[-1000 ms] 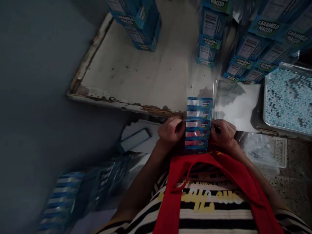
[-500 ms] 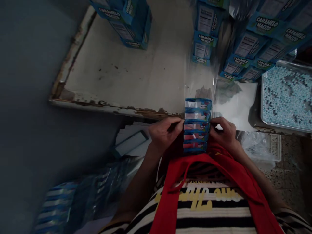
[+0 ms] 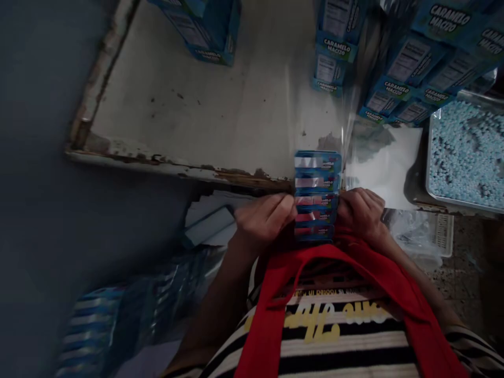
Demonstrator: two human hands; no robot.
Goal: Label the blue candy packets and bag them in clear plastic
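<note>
A row of several blue candy boxes (image 3: 315, 182), lined up under clear plastic, spans the table's front edge and reaches down over my red apron (image 3: 271, 294). My left hand (image 3: 265, 216) is closed at the row's left side, thumb and fingers pressed together. On the right side my right hand (image 3: 360, 210) is closed too, its fingertips against the plastic and the boxes. What lies between the fingers of each hand is too small to make out.
Stacked blue boxes (image 3: 409, 92) stand at the back right, others (image 3: 208, 31) at the back left. A metal tray of pale blue candies (image 3: 468, 152) lies at right. Below the white table (image 3: 220, 115) are a plastic crate (image 3: 444, 236) and wrapped packs (image 3: 90, 325).
The view has shifted slightly. The fingers of both hands have curled in more tightly beside the row of boxes, which remains between them.
</note>
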